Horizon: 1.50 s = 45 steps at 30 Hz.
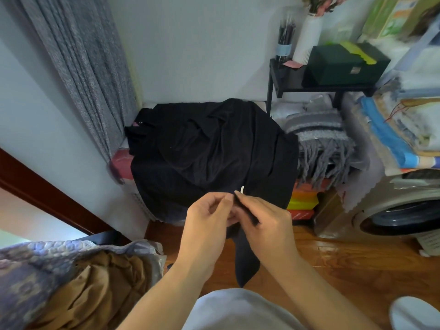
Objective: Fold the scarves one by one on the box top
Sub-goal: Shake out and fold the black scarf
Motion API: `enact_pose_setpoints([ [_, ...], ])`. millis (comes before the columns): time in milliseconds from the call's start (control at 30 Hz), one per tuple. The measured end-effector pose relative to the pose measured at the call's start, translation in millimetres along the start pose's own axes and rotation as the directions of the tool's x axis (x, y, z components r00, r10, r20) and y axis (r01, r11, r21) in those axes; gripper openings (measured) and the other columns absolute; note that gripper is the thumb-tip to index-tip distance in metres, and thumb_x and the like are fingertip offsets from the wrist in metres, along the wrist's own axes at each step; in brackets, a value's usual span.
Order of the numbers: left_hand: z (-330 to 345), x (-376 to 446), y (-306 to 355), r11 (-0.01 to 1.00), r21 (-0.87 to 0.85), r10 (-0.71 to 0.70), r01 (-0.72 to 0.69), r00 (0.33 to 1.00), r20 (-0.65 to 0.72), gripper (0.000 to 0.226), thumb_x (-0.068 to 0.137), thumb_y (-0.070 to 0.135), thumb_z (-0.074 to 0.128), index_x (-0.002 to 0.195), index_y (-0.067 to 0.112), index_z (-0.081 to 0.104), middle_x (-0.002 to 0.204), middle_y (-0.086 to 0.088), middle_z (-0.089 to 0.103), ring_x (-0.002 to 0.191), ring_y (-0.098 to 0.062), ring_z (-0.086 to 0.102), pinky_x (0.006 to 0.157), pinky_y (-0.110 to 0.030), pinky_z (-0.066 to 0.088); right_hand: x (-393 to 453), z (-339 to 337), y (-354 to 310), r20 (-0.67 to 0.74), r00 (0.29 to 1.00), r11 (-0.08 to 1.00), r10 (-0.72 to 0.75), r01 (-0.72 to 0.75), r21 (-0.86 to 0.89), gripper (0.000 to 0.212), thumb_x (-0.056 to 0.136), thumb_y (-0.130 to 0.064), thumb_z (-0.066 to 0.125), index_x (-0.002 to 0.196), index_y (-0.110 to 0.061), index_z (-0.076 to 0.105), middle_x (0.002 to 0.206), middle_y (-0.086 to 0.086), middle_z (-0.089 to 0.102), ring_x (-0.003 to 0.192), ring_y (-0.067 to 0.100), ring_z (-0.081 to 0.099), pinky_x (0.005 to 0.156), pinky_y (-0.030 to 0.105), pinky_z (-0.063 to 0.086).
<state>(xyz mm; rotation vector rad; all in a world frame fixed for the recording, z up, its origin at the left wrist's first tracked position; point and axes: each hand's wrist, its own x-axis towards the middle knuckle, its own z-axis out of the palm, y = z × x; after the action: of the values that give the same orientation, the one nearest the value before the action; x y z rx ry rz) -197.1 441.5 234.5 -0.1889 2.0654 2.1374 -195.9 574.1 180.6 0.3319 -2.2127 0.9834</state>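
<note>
Two hands meet just over the near edge of the black scarf (209, 148), both pinching it. Left hand (207, 222) has fingers (222, 198) curled, gripping a fold of the dark fabric. Right hand (266, 222) also has curled fingers, pinching the same edge beside a small white tag (242, 188). A tail of the scarf hangs down between the wrists toward the wooden floor (333, 258).

Near left: brown cloth (104, 282) bunched in a patterned grey bag (35, 263). Bottom centre: light grey clothing on the person's lap.

Rest of the black scarf lies spread and wrinkled over the box top, covering it almost fully; a pink-red box side (121, 163) shows at left. Just right of it, a grey striped fringed scarf (319, 136) lies folded on a stack of colourful boxes (302, 201).

Far: grey curtain (78, 67) at left, black shelf (309, 89) with dark green box (342, 65), white vase (307, 39). Washing machine (400, 210) at right.
</note>
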Motion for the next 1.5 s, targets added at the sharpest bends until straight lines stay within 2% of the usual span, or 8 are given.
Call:
enact_pose_setpoints([
  [233, -22, 38, 33, 0.844, 0.417, 0.312, -0.338, 0.941, 0.131, 0.021, 0.095, 0.02, 0.066, 0.109, 0.035, 0.072, 0.107, 0.012, 0.068, 0.102, -0.002, 0.063, 0.095, -0.032, 0.053, 49, -4, -15, 0.152, 0.812, 0.675, 0.563, -0.558, 0.483, 0.016, 0.094, -0.009, 0.065, 0.09, -0.02, 0.076, 0.084, -0.004, 0.075, 0.082, 0.007, 0.07, 0.073, 0.027, 0.053],
  [367, -21, 92, 79, 0.808, 0.28, 0.31, -0.519, 0.777, 0.548, 0.062, 0.088, 0.018, 0.077, 0.141, 0.03, 0.048, 0.129, 0.008, 0.062, 0.125, -0.008, 0.057, 0.111, -0.036, 0.043, 113, -35, -20, 0.217, 0.839, 0.72, 0.499, -0.54, 0.436, 0.015, 0.095, -0.014, 0.063, 0.093, -0.021, 0.076, 0.087, -0.001, 0.076, 0.086, 0.015, 0.072, 0.08, 0.037, 0.057],
  [467, -6, 129, 117, 0.82, 0.189, 0.253, -0.54, 0.639, 0.727, 0.051, 0.089, 0.014, 0.076, 0.132, 0.023, 0.05, 0.113, -0.002, 0.068, 0.108, -0.018, 0.066, 0.101, -0.048, 0.051, 155, -60, -23, 0.173, 0.872, 0.749, 0.458, -0.483, 0.453, 0.02, 0.095, -0.011, 0.062, 0.088, -0.023, 0.076, 0.086, 0.001, 0.076, 0.084, 0.018, 0.073, 0.078, 0.033, 0.059],
  [633, 7, 171, 151, 0.771, 0.103, 0.274, -0.628, 0.474, 0.837, 0.03, 0.095, 0.011, 0.068, 0.111, 0.017, 0.043, 0.096, 0.01, 0.065, 0.083, -0.007, 0.058, 0.078, -0.027, 0.047, 212, -82, -8, -0.095, 0.891, 0.798, 0.443, -0.344, 0.494, 0.025, 0.094, -0.006, 0.063, 0.083, -0.023, 0.078, 0.08, -0.001, 0.074, 0.078, 0.012, 0.067, 0.073, 0.025, 0.054],
  [1000, 12, 242, 195, 0.562, 0.027, 0.404, -0.827, 0.303, 0.863, 0.018, 0.094, 0.024, 0.071, 0.107, 0.028, 0.06, 0.099, 0.009, 0.065, 0.094, -0.016, 0.065, 0.088, -0.048, 0.055, 302, -89, -14, -0.429, 0.835, 0.919, 0.345, -0.208, 0.335, 0.011, 0.088, -0.027, 0.07, 0.079, -0.029, 0.078, 0.079, 0.002, 0.071, 0.079, 0.018, 0.063, 0.083, 0.047, 0.053],
  [1200, 4, 258, 187, 0.727, -0.091, 0.489, -0.681, 0.42, 0.765, 0.028, 0.095, 0.017, 0.068, 0.103, 0.029, 0.043, 0.104, 0.0, 0.062, 0.091, -0.028, 0.064, 0.083, -0.053, 0.057, 316, -76, -17, -0.4, 0.859, 0.927, 0.319, -0.194, 0.322, 0.011, 0.09, -0.021, 0.07, 0.082, -0.021, 0.078, 0.079, 0.011, 0.071, 0.078, 0.019, 0.064, 0.082, 0.046, 0.054],
  [1400, -11, 279, 169, 0.617, 0.061, 0.457, -0.785, 0.42, 0.784, 0.024, 0.092, 0.004, 0.068, 0.086, 0.025, 0.057, 0.098, -0.002, 0.06, 0.091, -0.021, 0.062, 0.085, -0.039, 0.054, 321, -76, -17, -0.355, 0.86, 0.883, 0.367, -0.202, 0.424, 0.017, 0.092, -0.014, 0.07, 0.08, -0.022, 0.078, 0.08, 0.0, 0.073, 0.08, 0.014, 0.066, 0.083, 0.034, 0.057],
  [1500, -5, 297, 160, 0.408, 0.158, 0.586, -0.899, 0.391, 0.71, 0.025, 0.088, -0.003, 0.07, 0.084, 0.022, 0.069, 0.1, 0.006, 0.06, 0.09, -0.016, 0.062, 0.08, -0.027, 0.052, 319, -83, -17, -0.254, 0.893, 0.855, 0.372, -0.222, 0.469, 0.021, 0.094, -0.009, 0.066, 0.079, -0.019, 0.077, 0.076, 0.0, 0.072, 0.076, 0.012, 0.066, 0.075, 0.026, 0.055],
])
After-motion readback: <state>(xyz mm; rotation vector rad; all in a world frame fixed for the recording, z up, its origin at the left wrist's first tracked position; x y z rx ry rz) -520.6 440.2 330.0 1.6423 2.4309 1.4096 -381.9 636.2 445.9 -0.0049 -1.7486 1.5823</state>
